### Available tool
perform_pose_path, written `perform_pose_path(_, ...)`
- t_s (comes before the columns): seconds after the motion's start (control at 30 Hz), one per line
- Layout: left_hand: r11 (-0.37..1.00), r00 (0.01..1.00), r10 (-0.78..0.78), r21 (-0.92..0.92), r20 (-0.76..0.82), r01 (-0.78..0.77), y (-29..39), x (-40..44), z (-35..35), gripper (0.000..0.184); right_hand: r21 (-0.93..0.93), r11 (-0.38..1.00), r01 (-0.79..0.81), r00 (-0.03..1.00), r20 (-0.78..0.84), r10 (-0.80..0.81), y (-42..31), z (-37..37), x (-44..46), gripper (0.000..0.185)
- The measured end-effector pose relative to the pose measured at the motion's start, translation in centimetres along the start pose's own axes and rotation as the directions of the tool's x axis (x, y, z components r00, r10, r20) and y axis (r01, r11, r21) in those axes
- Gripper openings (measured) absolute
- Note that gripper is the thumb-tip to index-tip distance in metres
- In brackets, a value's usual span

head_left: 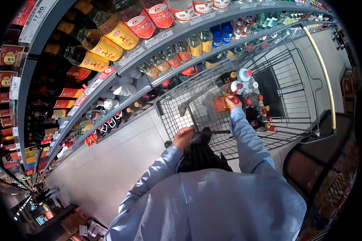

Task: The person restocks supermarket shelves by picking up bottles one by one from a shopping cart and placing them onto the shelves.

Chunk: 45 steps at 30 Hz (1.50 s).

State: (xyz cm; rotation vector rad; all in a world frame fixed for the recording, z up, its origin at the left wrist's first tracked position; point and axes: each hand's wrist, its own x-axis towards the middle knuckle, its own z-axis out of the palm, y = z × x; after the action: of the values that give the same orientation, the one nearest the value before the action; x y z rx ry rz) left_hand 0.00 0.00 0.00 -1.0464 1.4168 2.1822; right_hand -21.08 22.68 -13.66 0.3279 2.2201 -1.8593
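My right hand (232, 102) is closed around a bottle (220, 103) with an orange-red label and a red cap, held tilted over the wire shopping cart (213, 140). Close beside it in the cart stand several bottles, among them a white bottle (244, 74) with a red cap and a clear bottle (254, 98). My left hand (183, 138) is curled, fingers bent in, at the near front edge of the cart. What it holds, if anything, is hidden.
Along the far side runs a curved shelf (165, 36) with rows of bottles, including large yellow-labelled bottles (104, 48) and red-labelled jugs (140, 26). Grey tile floor (104, 160) lies at the left. A pale yellow bar (323, 72) crosses the cart's right end. Display bins (309, 164) stand at the lower right.
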Motion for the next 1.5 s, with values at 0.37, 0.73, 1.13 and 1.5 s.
perform_pose_path(0.37,0.933,0.865,0.225,-0.356,0.448,-0.058,8.3,-3.4,2.6,0.077,0.674,0.492,-0.551,0.802,0.59,0.091,-20.4,-4.0,-15.3,0.017)
perform_pose_path(0.73,0.787,0.895,0.314,-0.614,0.316,-0.059,11.1,-11.7,1.2,0.057,0.74,0.418,-0.527,0.807,0.59,-0.029,-25.0,3.1,-16.8,0.012)
perform_pose_path(1.13,0.755,0.929,0.327,-0.638,0.171,-0.148,8.9,-23.5,-14.0,0.055,0.591,0.563,-0.577,0.752,0.653,0.085,-26.2,16.1,-29.7,0.019)
perform_pose_path(1.5,0.672,0.915,0.399,-0.697,0.055,-0.251,6.0,-32.1,-30.5,0.05,0.524,0.633,-0.57,0.685,0.729,0.013,-27.0,31.8,-41.9,0.029)
